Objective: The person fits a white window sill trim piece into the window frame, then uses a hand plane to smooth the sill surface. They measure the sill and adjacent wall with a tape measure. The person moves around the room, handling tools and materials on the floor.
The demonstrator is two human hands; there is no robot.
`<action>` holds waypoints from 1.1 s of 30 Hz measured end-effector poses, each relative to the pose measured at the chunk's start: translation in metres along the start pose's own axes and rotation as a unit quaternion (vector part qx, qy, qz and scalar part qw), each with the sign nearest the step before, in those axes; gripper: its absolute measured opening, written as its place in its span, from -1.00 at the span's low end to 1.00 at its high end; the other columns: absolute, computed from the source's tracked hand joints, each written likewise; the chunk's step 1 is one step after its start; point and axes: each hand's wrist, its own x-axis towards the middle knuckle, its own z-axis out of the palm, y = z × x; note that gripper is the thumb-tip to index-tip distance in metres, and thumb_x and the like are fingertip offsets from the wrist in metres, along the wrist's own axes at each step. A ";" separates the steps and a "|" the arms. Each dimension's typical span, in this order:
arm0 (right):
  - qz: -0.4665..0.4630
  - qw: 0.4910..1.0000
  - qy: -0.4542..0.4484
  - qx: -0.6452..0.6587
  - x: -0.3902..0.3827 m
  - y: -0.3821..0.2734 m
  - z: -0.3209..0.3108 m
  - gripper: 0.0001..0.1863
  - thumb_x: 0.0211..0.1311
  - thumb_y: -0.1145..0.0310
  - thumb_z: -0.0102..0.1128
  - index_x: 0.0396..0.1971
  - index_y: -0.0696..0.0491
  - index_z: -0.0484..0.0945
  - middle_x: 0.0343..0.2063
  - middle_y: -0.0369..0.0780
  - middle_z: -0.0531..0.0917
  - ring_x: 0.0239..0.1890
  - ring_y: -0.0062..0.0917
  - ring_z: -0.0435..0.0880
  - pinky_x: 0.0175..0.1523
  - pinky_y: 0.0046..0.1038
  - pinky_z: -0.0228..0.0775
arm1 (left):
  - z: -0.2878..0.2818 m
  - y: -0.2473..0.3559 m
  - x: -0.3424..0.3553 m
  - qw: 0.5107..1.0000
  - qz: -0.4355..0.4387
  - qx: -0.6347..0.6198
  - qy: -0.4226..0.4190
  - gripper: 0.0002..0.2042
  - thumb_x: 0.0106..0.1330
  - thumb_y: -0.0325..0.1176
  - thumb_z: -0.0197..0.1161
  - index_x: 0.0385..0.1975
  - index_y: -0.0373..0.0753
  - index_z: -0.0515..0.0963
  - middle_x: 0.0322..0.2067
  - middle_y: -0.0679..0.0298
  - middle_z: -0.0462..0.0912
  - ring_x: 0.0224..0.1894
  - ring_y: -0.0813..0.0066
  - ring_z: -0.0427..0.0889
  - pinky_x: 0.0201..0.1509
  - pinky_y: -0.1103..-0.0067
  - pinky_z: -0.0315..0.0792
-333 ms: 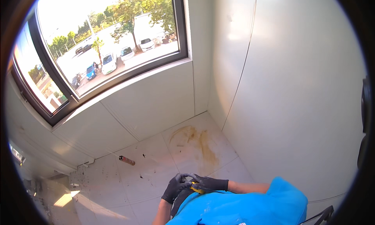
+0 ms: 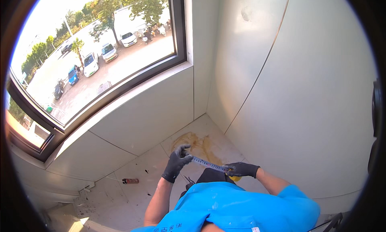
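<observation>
A tape measure's pale blade [image 2: 209, 164] is drawn out between my hands, in front of my blue shirt. My left hand [image 2: 177, 164], in a dark glove, pinches the blade's free end. My right hand [image 2: 243, 169], gloved the same way, is closed around the yellow case [image 2: 234, 178], most of which its fingers hide. The blade slopes slightly down from left to right. Both hands are above the tiled floor, apart from the walls.
A reddish canister with a thin nozzle [image 2: 130, 181] lies on the floor at the left. A brown smear [image 2: 197, 141] marks the tiles by the corner. White wall panels [image 2: 297, 95] rise to the right, and a dark-framed window [image 2: 120, 85] is at the upper left.
My hands, close together before, have moved apart, and the blade has come out of the case between them. The view has shifted a little.
</observation>
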 end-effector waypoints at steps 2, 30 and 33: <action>-0.006 1.000 -0.011 -0.021 0.009 0.025 -0.028 -0.58 0.43 0.04 0.02 0.06 0.00 0.58 -0.10 -0.10 0.69 -0.03 -0.32 0.64 0.10 -0.27 0.43 | -0.032 0.018 0.046 0.998 0.012 -0.051 0.037 -0.51 0.24 -0.44 0.32 0.17 -0.38 0.39 -0.32 0.32 0.57 -0.30 0.59 0.60 -0.25 0.69 0.47; 0.033 0.878 0.468 -0.094 0.225 -0.003 -0.215 -0.76 0.31 0.23 0.18 -0.25 0.11 0.62 -0.44 -0.09 0.69 -0.38 -0.20 0.69 -0.24 -0.24 0.52 | -0.248 -0.102 0.136 0.917 -0.306 0.021 0.256 -0.65 0.32 -0.32 0.22 0.04 -0.35 0.52 -0.30 0.17 0.69 -0.35 0.42 0.70 -0.33 0.57 0.53; 0.034 0.877 0.471 -0.091 0.223 -0.009 -0.214 -0.75 0.31 0.24 0.19 -0.24 0.13 0.62 -0.43 -0.10 0.70 -0.37 -0.20 0.70 -0.22 -0.25 0.53 | -0.270 -0.109 0.145 0.918 -0.311 0.009 0.246 -0.65 0.31 -0.32 0.22 0.05 -0.33 0.53 -0.29 0.16 0.69 -0.36 0.43 0.69 -0.35 0.57 0.52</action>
